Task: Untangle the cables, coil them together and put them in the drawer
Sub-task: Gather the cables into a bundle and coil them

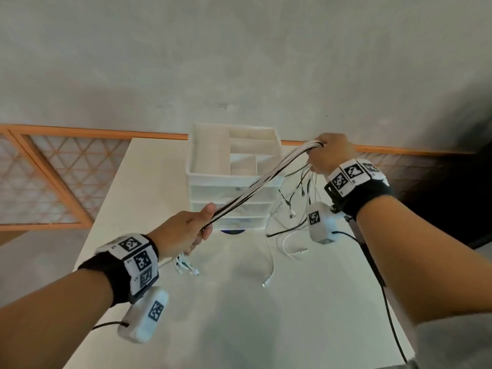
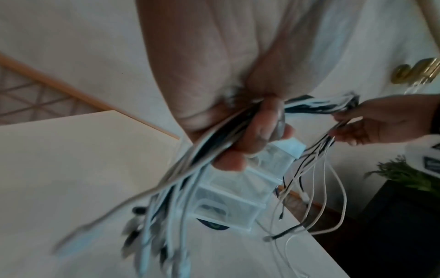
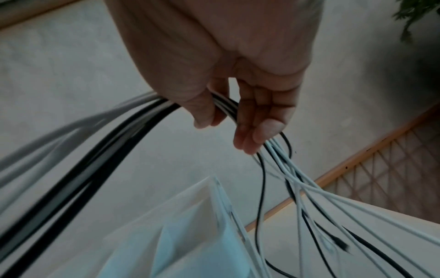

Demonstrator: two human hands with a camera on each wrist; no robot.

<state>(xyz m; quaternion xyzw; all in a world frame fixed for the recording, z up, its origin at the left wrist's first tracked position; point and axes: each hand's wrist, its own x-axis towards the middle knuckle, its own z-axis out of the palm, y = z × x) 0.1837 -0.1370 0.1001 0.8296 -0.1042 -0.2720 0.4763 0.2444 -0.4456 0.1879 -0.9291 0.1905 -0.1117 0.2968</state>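
A bundle of white and black cables (image 1: 255, 182) stretches taut between my two hands, in front of a white plastic drawer unit (image 1: 234, 187). My left hand (image 1: 197, 230) grips one end low over the table, fingers curled round the bundle (image 2: 214, 143), and connector ends (image 1: 186, 266) hang below it. My right hand (image 1: 323, 155) holds the other part higher, beside the unit's top right corner, thumb and fingers pinching the cables (image 3: 223, 105). Loose tails (image 1: 295, 209) dangle from it down to the table. All drawers look closed.
The white table (image 1: 239, 315) ends at its left and right edges close to my arms. The drawer unit's top is an open divided tray (image 1: 239, 150). A wooden lattice rail (image 1: 53, 177) runs behind, and a dark cabinet with a plant (image 2: 404, 175) stands to the right.
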